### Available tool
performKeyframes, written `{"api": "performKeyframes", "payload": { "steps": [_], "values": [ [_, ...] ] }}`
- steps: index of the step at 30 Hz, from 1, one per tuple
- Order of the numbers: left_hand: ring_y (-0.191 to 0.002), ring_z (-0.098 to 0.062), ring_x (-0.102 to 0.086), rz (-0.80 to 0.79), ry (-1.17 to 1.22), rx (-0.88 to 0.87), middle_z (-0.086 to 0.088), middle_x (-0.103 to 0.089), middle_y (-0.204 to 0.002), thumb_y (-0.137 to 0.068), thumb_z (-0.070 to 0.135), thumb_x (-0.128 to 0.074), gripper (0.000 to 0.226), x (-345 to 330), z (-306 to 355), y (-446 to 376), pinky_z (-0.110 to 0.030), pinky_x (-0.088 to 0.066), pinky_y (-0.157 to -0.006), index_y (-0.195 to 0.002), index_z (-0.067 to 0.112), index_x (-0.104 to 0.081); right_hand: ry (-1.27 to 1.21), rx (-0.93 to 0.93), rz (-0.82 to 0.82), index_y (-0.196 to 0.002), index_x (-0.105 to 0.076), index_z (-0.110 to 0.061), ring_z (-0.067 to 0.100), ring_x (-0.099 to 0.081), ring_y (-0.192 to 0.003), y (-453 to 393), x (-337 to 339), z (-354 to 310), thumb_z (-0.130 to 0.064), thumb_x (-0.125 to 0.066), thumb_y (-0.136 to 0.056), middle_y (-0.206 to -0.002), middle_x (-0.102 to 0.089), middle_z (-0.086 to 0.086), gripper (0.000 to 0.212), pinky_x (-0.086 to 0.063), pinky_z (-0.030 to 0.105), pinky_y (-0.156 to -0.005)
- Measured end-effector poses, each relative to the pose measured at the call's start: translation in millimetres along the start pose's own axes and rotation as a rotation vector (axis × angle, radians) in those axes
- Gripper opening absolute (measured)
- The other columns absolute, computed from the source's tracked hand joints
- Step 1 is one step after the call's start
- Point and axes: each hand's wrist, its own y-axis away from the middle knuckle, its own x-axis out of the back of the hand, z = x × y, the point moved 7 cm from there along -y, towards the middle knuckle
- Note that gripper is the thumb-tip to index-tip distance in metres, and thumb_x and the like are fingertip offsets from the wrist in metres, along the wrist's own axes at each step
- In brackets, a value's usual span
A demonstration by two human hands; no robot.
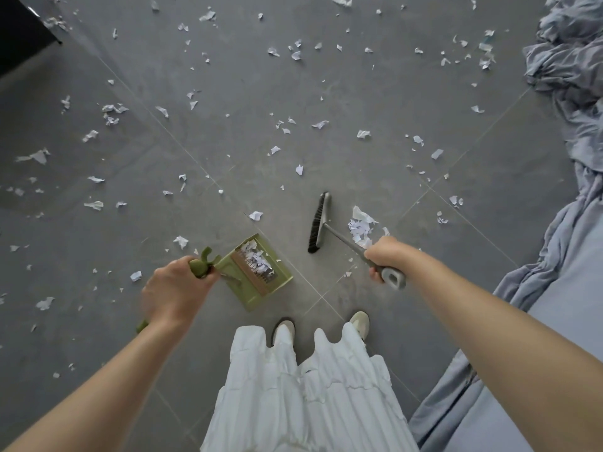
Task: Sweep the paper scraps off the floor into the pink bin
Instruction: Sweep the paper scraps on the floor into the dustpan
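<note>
My left hand (174,290) grips the green handle of an olive dustpan (261,288) that stands on the grey floor just ahead of my feet, with a heap of white scraps inside it. My right hand (386,256) grips the grey handle of a broom (321,223), whose dark bristle head sits to the right of the dustpan. A small pile of scraps (360,228) lies right of the broom head. Several loose paper scraps (321,124) are scattered over the tiles ahead. No pink bin is in view.
Grey-blue bedding (567,70) drapes down the right side and onto the floor at the far right. A dark piece of furniture (19,31) fills the top left corner. My white skirt and shoes (284,331) are at the bottom centre.
</note>
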Motion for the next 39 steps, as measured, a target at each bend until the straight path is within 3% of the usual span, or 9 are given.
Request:
{"api": "performKeyframes", "payload": {
  "steps": [5,9,12,17,21,32,36,39],
  "values": [
    [-0.083,-0.038,-0.062,0.006,0.002,-0.022,-0.014,-0.066,-0.081,-0.084,0.048,-0.066,0.029,-16,55,17,-0.033,-0.037,-0.065,-0.081,0.019,-0.068,-0.219,-0.116,-0.018,-0.083,-0.04,-0.004,0.015,-0.037,-0.037,-1,58,36,0.002,-0.026,-0.095,-0.068,-0.039,0.01,0.019,-0.036,0.015,-0.036],
    [-0.082,-0.038,-0.061,0.011,0.014,-0.042,-0.013,-0.062,-0.077,-0.084,0.047,-0.067,0.03,-30,101,34,-0.034,-0.037,-0.064,-0.079,0.017,-0.066,-0.304,-0.073,-0.003,-0.081,-0.04,-0.005,0.017,-0.037,-0.05,-2,94,52,0.002,-0.027,-0.096,-0.069,-0.04,0.01,0.021,-0.037,0.014,-0.035],
    [-0.081,-0.038,-0.06,0.008,0.007,-0.058,-0.015,-0.064,-0.081,-0.084,0.048,-0.066,0.032,-36,128,43,-0.034,-0.038,-0.064,-0.078,0.017,-0.064,-0.359,-0.034,0.003,-0.084,-0.042,-0.007,0.017,-0.041,-0.05,-2,127,59,0.002,-0.033,-0.097,-0.072,-0.044,0.012,0.019,-0.038,0.015,-0.033],
    [-0.071,-0.032,-0.051,0.003,-0.021,-0.068,-0.01,-0.059,-0.076,-0.083,0.051,-0.066,0.033,-39,162,53,-0.034,-0.039,-0.063,-0.084,0.018,-0.069,-0.461,-0.098,-0.051,-0.1,-0.042,-0.004,0.011,-0.039,-0.026,-7,184,86,-0.009,-0.033,-0.101,-0.073,-0.046,0.012,0.011,-0.035,0.014,-0.031],
    [-0.079,-0.036,-0.061,0.0,-0.05,-0.136,-0.013,-0.067,-0.08,-0.08,0.057,-0.066,0.036,-42,186,58,-0.034,-0.039,-0.063,-0.081,0.02,-0.069,-0.506,-0.127,-0.022,-0.101,-0.039,-0.008,0.011,-0.037,-0.024,-5,222,105,-0.01,-0.034,-0.101,-0.075,-0.042,0.01,0.006,-0.035,0.013,-0.031],
    [-0.082,-0.038,-0.063,-0.034,-0.067,-0.234,-0.014,-0.068,-0.081,-0.08,0.055,-0.068,0.033,-52,217,56,-0.036,-0.045,-0.066,-0.086,0.023,-0.073,-0.167,-0.129,0.236,-0.098,-0.044,0.002,0.016,-0.039,-0.018,-3,270,137,0.0,-0.037,-0.094,-0.066,-0.046,0.017,0.009,-0.039,0.019,-0.031],
    [-0.083,-0.039,-0.063,-0.041,-0.081,-0.243,-0.014,-0.069,-0.081,-0.079,0.054,-0.069,0.031,-54,216,53,-0.037,-0.044,-0.07,-0.087,0.024,-0.073,-0.026,-0.14,0.275,-0.075,-0.043,0.0,0.018,-0.042,-0.041,-4,269,146,0.002,-0.038,-0.093,-0.065,-0.044,0.013,0.019,-0.036,0.016,-0.033],
    [-0.085,-0.038,-0.062,-0.049,-0.075,-0.257,-0.012,-0.069,-0.081,-0.079,0.052,-0.07,0.028,-52,212,51,-0.036,-0.042,-0.069,-0.087,0.025,-0.074,0.062,-0.154,0.266,-0.072,-0.044,-0.001,0.018,-0.041,-0.044,-7,259,151,0.004,-0.039,-0.091,-0.063,-0.044,0.013,0.02,-0.035,0.018,-0.038]
  ]
}}
